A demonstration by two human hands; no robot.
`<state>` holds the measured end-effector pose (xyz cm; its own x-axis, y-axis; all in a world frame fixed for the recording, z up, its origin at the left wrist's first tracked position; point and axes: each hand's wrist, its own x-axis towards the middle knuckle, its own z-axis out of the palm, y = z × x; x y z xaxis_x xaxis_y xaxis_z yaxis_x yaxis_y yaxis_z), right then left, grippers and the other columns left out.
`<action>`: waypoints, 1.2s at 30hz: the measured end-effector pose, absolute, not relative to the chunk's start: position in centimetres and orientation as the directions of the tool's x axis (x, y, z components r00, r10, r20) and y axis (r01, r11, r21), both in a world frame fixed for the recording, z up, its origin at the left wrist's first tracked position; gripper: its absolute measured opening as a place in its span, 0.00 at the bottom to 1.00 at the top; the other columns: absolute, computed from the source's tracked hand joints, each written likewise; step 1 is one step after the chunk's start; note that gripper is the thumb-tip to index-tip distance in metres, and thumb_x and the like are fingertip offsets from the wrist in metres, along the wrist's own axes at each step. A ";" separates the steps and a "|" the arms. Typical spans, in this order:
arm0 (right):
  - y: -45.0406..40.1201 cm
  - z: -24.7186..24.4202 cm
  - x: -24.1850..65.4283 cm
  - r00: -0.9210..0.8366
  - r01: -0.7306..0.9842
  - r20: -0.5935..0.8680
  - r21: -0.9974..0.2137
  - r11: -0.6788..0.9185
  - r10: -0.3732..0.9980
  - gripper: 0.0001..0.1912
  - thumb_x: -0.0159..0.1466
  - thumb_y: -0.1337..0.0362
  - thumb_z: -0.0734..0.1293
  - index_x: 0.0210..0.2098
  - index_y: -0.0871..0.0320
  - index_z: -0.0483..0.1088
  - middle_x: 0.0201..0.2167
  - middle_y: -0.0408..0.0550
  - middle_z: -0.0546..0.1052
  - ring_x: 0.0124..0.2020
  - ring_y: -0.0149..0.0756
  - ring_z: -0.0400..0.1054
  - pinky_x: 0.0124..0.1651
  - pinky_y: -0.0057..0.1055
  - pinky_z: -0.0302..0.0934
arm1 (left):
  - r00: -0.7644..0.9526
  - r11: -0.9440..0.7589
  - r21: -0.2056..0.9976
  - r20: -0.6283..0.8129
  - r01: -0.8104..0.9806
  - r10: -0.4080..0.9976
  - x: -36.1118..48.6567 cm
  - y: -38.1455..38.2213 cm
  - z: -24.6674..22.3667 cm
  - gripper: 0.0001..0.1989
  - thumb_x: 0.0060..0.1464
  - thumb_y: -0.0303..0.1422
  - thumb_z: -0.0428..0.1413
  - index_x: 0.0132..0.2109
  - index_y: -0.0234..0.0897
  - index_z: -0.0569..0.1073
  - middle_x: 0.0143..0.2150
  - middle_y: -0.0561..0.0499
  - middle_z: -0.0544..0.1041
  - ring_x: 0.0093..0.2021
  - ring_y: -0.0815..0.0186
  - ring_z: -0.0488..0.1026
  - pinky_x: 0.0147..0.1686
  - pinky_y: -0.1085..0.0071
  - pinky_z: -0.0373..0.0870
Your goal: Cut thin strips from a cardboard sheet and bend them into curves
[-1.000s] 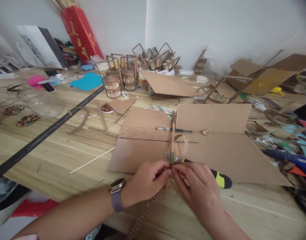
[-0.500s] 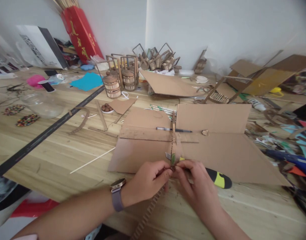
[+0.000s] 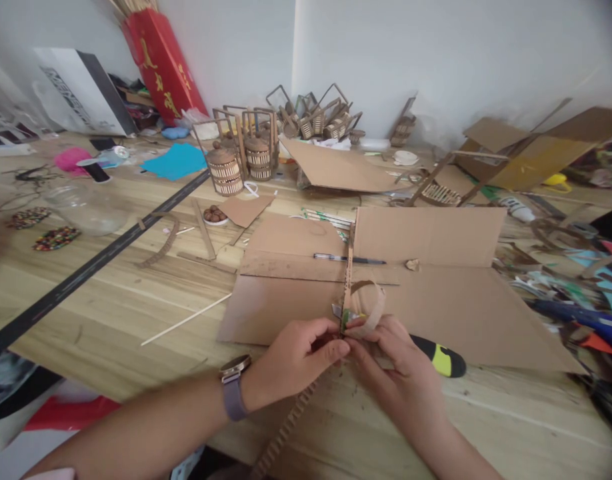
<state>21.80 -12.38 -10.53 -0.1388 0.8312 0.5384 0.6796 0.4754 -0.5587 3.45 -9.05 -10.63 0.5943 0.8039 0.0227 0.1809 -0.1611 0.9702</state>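
Note:
A long, narrow cardboard strip (image 3: 349,267) runs toward me through both hands. Its near end (image 3: 289,430) shows bare corrugated ridges. My left hand (image 3: 306,353), with a watch on the wrist, pinches the strip between thumb and fingers. Beside it, my right hand (image 3: 399,367) is closed on a curled paper layer (image 3: 376,310) that loops up from the strip. A small green patch shows on the strip at the fingertips. Partly hidden behind my right hand lies a black and yellow-green handled tool (image 3: 441,358). Flat cardboard sheets (image 3: 436,300) lie beyond the hands.
A pen (image 3: 349,258) lies across the cardboard. Left are a thin stick (image 3: 186,320), a long black bar (image 3: 101,257) and a glass jar (image 3: 86,207). Small lidded baskets (image 3: 225,170) stand at the back. Scraps and a blue tool (image 3: 576,317) crowd the right.
The paper layer now curls up above my right hand, where no loop showed before. My right hand has turned slightly; my left hand stays at the strip.

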 end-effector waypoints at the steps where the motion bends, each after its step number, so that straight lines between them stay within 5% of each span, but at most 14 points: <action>1: -12.4 -10.5 21.7 -0.142 0.681 0.543 -0.554 0.480 0.828 0.03 0.64 0.66 0.67 0.35 0.51 0.73 0.33 0.45 0.80 0.37 0.38 0.74 0.37 0.33 0.69 | 0.603 -0.143 0.975 0.012 0.170 0.798 3.4 -9.0 -10.7 0.18 0.64 0.44 0.50 0.36 0.35 0.73 0.30 0.51 0.76 0.29 0.68 0.70 0.29 0.76 0.62; 10: -12.6 -10.5 21.5 -0.102 0.710 0.513 -0.563 0.423 0.853 0.06 0.67 0.62 0.64 0.34 0.51 0.72 0.29 0.44 0.79 0.32 0.36 0.74 0.34 0.32 0.67 | 0.617 -0.044 0.979 -0.091 0.201 0.781 3.5 -9.2 -10.9 0.16 0.65 0.41 0.48 0.34 0.35 0.70 0.27 0.51 0.76 0.25 0.69 0.70 0.25 0.76 0.63; 17: -12.8 -10.9 21.5 -0.020 0.652 0.433 -0.678 0.340 0.901 0.07 0.67 0.60 0.64 0.34 0.52 0.72 0.31 0.45 0.80 0.31 0.35 0.74 0.32 0.30 0.68 | 0.622 -0.039 0.977 -0.103 0.210 0.777 3.5 -9.2 -10.5 0.13 0.64 0.38 0.48 0.34 0.35 0.70 0.26 0.51 0.76 0.24 0.70 0.70 0.25 0.77 0.63; 24: -12.9 -11.0 21.5 -0.087 0.738 0.590 -0.503 0.450 0.803 0.05 0.66 0.63 0.66 0.38 0.49 0.74 0.35 0.45 0.82 0.39 0.40 0.75 0.40 0.38 0.67 | 0.620 0.039 0.996 -0.084 0.085 0.780 3.6 -8.9 -11.3 0.22 0.62 0.48 0.51 0.49 0.33 0.74 0.33 0.48 0.79 0.28 0.67 0.73 0.28 0.75 0.67; 32: -12.9 -11.0 21.3 -0.183 0.777 0.630 -0.378 0.504 0.755 0.06 0.66 0.66 0.65 0.38 0.50 0.74 0.35 0.44 0.82 0.38 0.39 0.74 0.41 0.39 0.62 | 0.593 0.000 0.988 -0.093 0.156 0.800 3.8 -8.9 -11.2 0.13 0.64 0.37 0.48 0.39 0.35 0.74 0.30 0.50 0.77 0.30 0.66 0.75 0.30 0.75 0.67; 36: -12.9 -10.9 21.2 -0.168 0.774 0.604 -0.408 0.484 0.779 0.06 0.66 0.67 0.64 0.37 0.50 0.73 0.33 0.43 0.82 0.36 0.38 0.74 0.41 0.38 0.62 | 0.587 0.004 0.982 -0.116 0.189 0.801 3.9 -8.8 -11.1 0.12 0.63 0.34 0.48 0.38 0.34 0.74 0.28 0.50 0.76 0.28 0.66 0.73 0.29 0.75 0.65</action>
